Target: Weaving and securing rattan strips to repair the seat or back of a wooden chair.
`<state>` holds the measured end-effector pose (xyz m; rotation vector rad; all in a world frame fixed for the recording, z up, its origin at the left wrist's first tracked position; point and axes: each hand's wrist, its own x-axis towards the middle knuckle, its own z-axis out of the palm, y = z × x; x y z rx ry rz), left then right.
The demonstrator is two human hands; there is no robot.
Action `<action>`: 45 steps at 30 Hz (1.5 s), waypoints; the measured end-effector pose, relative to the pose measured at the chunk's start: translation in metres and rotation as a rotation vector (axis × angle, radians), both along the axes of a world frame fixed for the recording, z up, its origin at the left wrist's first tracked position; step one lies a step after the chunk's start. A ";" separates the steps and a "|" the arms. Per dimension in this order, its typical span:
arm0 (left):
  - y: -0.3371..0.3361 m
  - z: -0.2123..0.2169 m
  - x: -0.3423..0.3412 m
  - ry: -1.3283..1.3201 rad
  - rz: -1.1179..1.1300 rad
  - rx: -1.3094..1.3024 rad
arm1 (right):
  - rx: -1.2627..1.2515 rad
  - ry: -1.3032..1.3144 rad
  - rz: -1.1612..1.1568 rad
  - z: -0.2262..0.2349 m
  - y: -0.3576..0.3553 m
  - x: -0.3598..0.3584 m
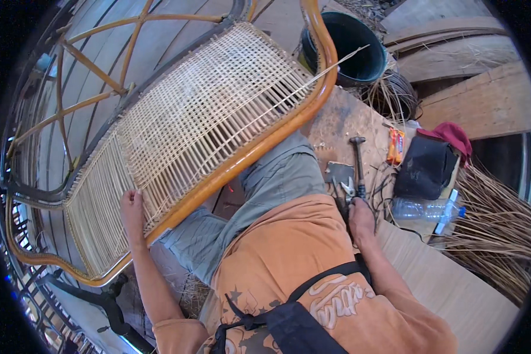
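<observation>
A rattan chair frame (242, 164) with a partly woven cane seat (189, 97) rests across my lap. Close weave covers the far part; the near and left parts show mostly parallel strands with gaps. My left hand (133, 206) is closed, its fingertips pinched at the strands near the front rail. Whatever is between those fingertips is too small to make out. On the wooden board to my right, my right hand (361, 217) is closed around the dark handles of pliers (348, 188). A hammer (358, 156) lies just beyond that hand.
Past the hammer sit an orange packet (396, 146), a black pouch (426, 168), a red cloth (448, 139) and a plastic bottle (416, 209). A dark bucket (369, 64) stands behind the seat's far corner. Loose cane bundles (495, 209) spread at the right.
</observation>
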<state>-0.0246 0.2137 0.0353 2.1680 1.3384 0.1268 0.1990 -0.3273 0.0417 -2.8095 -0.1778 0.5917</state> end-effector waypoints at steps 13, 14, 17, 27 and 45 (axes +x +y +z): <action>-0.026 0.017 0.003 0.024 -0.004 0.227 | -0.304 0.084 0.188 0.011 -0.019 -0.002; -0.025 0.016 0.002 0.013 0.002 0.223 | -0.310 0.072 0.191 0.016 -0.020 0.002; -0.021 0.019 0.007 0.067 0.001 0.227 | -0.139 0.030 -0.020 0.027 -0.028 0.012; -0.017 0.013 -0.001 0.045 -0.008 0.220 | 0.174 0.660 0.039 0.140 0.048 0.057; 0.021 0.031 -0.001 0.289 -0.199 -0.062 | 0.674 1.155 0.055 0.110 0.304 0.030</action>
